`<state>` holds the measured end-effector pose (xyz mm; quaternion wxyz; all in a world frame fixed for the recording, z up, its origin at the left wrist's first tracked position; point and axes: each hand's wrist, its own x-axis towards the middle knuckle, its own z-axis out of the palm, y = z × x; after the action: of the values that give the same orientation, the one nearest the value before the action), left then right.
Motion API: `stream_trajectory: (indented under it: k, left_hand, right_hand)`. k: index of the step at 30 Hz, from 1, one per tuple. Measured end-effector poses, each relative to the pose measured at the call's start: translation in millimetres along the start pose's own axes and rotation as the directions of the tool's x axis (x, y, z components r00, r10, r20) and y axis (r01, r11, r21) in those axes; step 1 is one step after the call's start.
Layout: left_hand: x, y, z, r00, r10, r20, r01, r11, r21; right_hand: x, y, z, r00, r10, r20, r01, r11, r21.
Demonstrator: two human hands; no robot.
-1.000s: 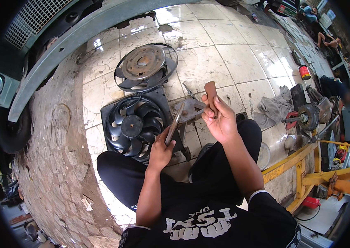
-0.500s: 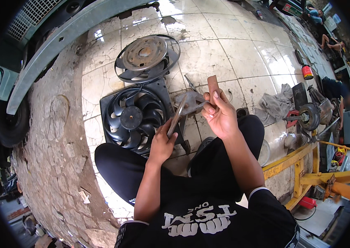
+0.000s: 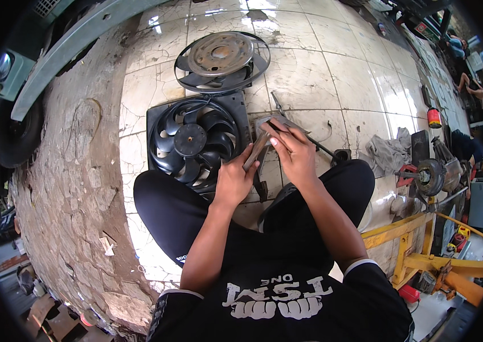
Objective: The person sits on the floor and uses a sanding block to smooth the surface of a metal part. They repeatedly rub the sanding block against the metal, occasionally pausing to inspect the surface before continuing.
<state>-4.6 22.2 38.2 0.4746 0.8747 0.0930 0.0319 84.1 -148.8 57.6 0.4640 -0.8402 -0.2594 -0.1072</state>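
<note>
Seated on a tiled floor (image 3: 332,74) beside a black radiator fan (image 3: 191,139), left hand (image 3: 234,179) and right hand (image 3: 294,149) both grip a grey metal bracket (image 3: 264,126).

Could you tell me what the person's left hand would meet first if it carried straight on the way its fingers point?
Probably the grey metal piece under the right hand: the left hand points up and right along the flat tool it grips. Depth is unclear.
</note>
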Motion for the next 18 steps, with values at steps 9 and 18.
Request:
stream_trajectory:
  k: [9,18]
  left_hand:
    - [-1,-13,-1,0.998,0.045,-0.034,-0.044,0.999,0.019]
    - [-6,-25,-5,0.994,0.041,-0.097,-0.035,0.997,0.064]
  right_hand:
    - [0,6,25,0.985,-0.167,0.041,0.172,0.974,-0.147]
    - [-4,10,29,0.994,-0.079,0.074,0.086,0.992,-0.094]
